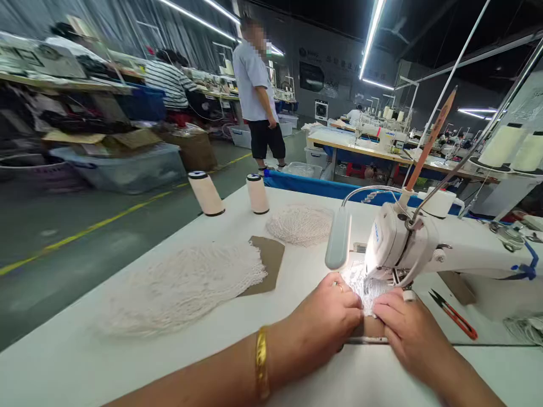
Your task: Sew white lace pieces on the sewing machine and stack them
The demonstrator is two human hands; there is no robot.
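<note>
A white sewing machine (445, 249) stands on the white table (127, 362) at the right, its lamp (338, 240) lighting the needle area. A small piece of white lace (365, 285) lies under the needle. My left hand (328, 319), with a ring and a gold bangle on the wrist, presses its closed fingers on the lace from the left. My right hand (407, 330) holds the same piece down from the right, fingers together on its edge.
A pile of white lace pieces (186, 285) lies over brown card (267, 263); another pile (301, 224) sits behind. Two thread cones (206, 193) (257, 193) stand at the far edge. Red-handled snips (453, 314) lie right. A person (258, 90) stands in the aisle.
</note>
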